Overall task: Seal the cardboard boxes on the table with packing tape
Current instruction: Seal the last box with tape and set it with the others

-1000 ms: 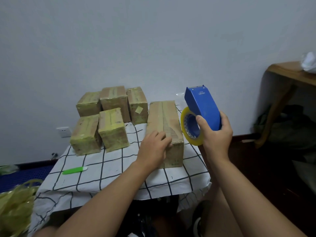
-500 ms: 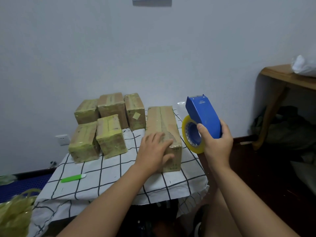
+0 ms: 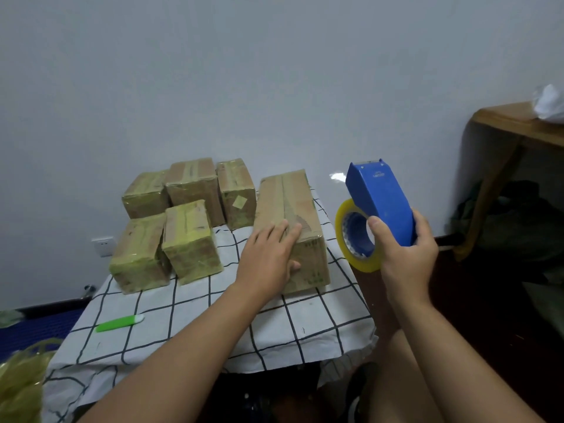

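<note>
A crumpled heap of yellowish used tape [image 3: 18, 389] lies at the far left edge, below the surface [image 3: 195, 340], which is draped in a white cloth with a black grid. On the cloth near its left side rests a green utility knife [image 3: 119, 323]. Behind it stands a cluster of five small taped boxes [image 3: 183, 221], packed close together. To their right, a long cardboard box [image 3: 293, 227] sits lengthwise on the surface, a strip of tape running along its top seam. The left hand [image 3: 270, 259] lies flat on the near end of this box, fingers straight and released, thumb against its front face. Farther right, held off the edge of the surface, the right hand [image 3: 406, 254] is grasping a blue tape dispenser [image 3: 381, 199] loaded with a yellow tape roll [image 3: 351, 239].
</note>
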Demonstrator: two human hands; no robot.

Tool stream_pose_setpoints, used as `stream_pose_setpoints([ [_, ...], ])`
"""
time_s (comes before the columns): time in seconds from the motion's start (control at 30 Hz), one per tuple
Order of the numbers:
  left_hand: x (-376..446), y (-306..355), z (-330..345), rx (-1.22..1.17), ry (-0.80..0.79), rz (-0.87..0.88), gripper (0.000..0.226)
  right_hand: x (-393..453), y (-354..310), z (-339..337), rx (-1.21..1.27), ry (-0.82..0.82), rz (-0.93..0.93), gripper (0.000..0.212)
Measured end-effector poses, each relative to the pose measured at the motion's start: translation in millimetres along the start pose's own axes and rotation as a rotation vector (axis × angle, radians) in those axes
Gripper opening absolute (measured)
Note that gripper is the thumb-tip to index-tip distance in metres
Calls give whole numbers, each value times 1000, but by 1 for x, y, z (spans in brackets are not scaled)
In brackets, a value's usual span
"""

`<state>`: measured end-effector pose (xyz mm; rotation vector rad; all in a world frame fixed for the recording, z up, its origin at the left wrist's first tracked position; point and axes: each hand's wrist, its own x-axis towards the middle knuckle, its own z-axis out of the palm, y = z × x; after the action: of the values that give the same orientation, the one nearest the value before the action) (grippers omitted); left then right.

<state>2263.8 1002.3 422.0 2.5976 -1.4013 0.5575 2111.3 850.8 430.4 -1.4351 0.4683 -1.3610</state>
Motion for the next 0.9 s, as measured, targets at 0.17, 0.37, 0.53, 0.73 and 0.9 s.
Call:
stream_pose_setpoints([
  [0.17, 50, -15, 14, 22, -1, -13, 74, 22, 16, 14, -10, 17, 9, 39],
  [0.37, 113, -37, 42, 57, -8, -27, 72, 55, 43, 37, -6, 40, 47, 45],
  [0.53, 159, -56, 71, 100, -17, -48, 72, 81, 65, 54, -12, 27, 55, 41],
  [0.73, 192, -78, 100, 124, -79, -79, 73, 95, 87, 75, -12, -9, 80, 38],
  [0.9, 190, -78, 115, 155, -85, -71, 73, 95, 101, 84, -20, -25, 107, 39],
])
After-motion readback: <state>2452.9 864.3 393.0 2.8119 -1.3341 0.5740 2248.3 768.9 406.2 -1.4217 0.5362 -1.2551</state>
